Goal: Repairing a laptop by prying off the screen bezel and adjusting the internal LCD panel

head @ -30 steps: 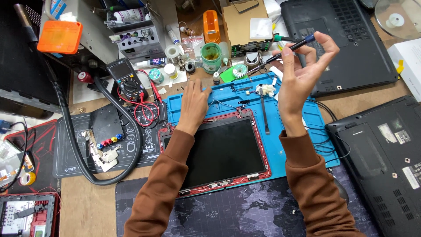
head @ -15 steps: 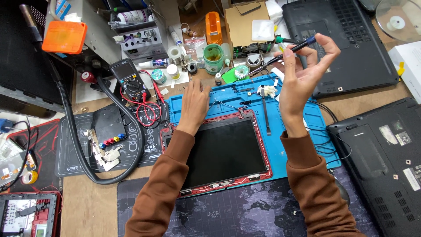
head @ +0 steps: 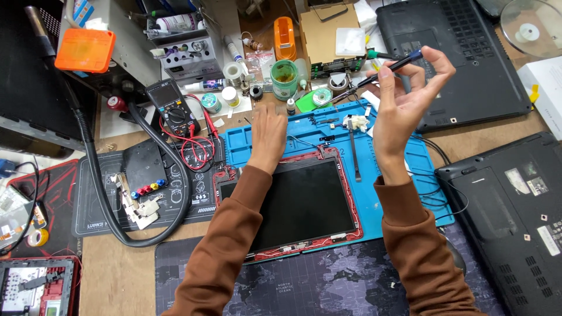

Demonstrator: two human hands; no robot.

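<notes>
Nearest to the camera are two brown sleeves over a dark desk mat with a world map (head: 328,281). Just beyond it lies one opened tablet (head: 304,202) with a red frame and a dark screen, resting partly on one blue repair mat (head: 421,169).

The left hand (head: 267,136) lies flat and released on the blue repair mat, fingers stretched out, touching the top edge of the tablet; it grasps nothing. The right hand (head: 407,96) is raised above the mat and pinches one slim dark screwdriver (head: 383,69) with a blue end between thumb and fingers; the tool is tilted, its tip pointing to the left.

On the mat between the two hands lies one pair of tweezers (head: 354,153) and some small white parts.

To the left, on a black mat, I count one black hose (head: 111,199) curving in a loop and one multimeter (head: 170,105) with red leads. At the right side there are two dark laptops, both bottom up: one near (head: 515,222), one far (head: 462,52).

Farther on the counter (head: 117,275) stand one green jar (head: 284,79), one orange tape dispenser (head: 284,30), one orange box (head: 85,50) and one cardboard box (head: 328,32).
</notes>
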